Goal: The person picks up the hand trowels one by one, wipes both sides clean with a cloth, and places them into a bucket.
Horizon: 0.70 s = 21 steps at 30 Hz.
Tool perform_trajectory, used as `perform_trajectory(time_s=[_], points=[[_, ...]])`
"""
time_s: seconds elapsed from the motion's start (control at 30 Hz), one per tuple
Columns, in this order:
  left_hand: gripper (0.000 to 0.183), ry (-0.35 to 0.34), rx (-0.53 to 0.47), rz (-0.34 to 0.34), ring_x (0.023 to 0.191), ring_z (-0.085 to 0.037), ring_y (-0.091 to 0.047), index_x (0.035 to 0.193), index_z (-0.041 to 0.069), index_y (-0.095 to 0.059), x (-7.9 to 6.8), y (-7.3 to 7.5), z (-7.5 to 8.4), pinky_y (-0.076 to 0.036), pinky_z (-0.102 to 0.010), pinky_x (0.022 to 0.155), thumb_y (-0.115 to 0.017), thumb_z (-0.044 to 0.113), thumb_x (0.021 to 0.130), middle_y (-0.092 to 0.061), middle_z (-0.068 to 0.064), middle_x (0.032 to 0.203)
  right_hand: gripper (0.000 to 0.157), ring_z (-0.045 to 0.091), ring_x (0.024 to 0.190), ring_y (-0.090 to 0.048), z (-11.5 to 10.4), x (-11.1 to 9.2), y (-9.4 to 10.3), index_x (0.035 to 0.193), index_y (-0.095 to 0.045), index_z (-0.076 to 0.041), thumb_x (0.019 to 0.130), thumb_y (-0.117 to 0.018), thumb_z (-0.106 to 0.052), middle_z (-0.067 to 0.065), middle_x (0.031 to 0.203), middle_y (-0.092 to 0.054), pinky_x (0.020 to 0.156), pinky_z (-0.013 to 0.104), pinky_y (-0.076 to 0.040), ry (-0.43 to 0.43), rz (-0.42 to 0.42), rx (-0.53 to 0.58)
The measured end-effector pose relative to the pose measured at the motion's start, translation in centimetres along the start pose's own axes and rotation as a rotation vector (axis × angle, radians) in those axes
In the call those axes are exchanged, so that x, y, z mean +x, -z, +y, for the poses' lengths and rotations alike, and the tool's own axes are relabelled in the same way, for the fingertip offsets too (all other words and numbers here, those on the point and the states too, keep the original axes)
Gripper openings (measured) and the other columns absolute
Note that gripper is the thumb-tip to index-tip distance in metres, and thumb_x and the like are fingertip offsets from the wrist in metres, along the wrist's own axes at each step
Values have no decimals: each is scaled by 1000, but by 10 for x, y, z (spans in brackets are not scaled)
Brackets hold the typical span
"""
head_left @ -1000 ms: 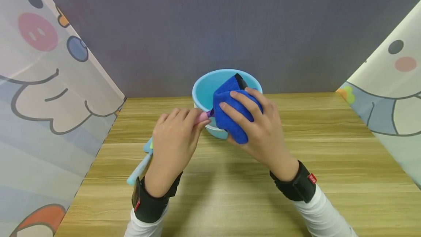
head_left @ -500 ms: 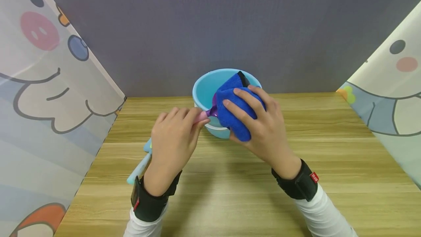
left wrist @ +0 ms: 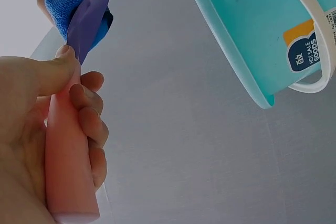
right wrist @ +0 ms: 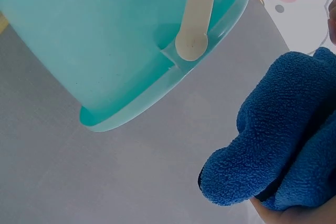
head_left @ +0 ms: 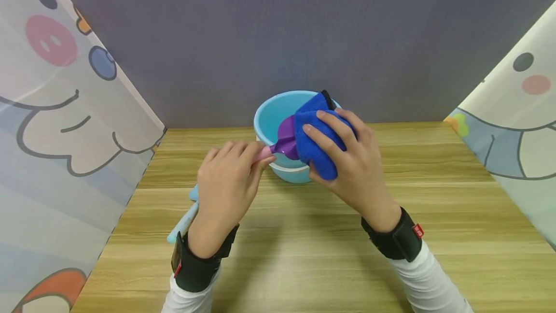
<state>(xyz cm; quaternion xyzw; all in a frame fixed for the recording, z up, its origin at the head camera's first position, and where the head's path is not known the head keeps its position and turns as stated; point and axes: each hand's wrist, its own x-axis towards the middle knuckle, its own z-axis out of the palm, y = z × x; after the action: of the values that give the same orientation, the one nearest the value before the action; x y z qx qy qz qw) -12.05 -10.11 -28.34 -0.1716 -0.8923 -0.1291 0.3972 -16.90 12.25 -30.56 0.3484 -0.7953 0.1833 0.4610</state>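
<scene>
My left hand [head_left: 226,180] grips the pink handle of a toy shovel [head_left: 286,139] whose purple blade points to the right, over the bucket. A blue towel [head_left: 319,146] with a black edge is bunched under my right hand [head_left: 358,168], which holds it around the far part of the blade. Part of the purple blade shows between handle and towel. In the left wrist view, fingers and thumb wrap the pink handle [left wrist: 71,166], and the towel [left wrist: 73,3] folds over the blade. Below both hands stands a light blue bucket [head_left: 266,119] with a white handle.
A light blue tool [head_left: 182,223] lies on the wooden table [head_left: 304,255], partly hidden behind my left hand. A grey panel [head_left: 278,28] rises behind the bucket, and cartoon-printed panels [head_left: 56,124] flank the table.
My right hand has slid the towel to the right and slightly away along the shovel, uncovering more of the purple blade. My left hand has shifted only slightly left.
</scene>
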Motion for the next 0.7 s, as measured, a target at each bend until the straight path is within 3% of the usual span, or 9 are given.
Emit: perform_trajectory(time_s=[0.7], points=[[29, 14, 0, 2, 75, -25, -67, 95, 12, -73, -1, 1, 0, -50, -41, 61, -66, 39, 87, -78, -9, 83, 58, 41, 127, -44, 10, 1, 4, 129, -60, -15, 73, -70, -29, 19, 134, -58, 94, 63, -44, -63, -3, -35]])
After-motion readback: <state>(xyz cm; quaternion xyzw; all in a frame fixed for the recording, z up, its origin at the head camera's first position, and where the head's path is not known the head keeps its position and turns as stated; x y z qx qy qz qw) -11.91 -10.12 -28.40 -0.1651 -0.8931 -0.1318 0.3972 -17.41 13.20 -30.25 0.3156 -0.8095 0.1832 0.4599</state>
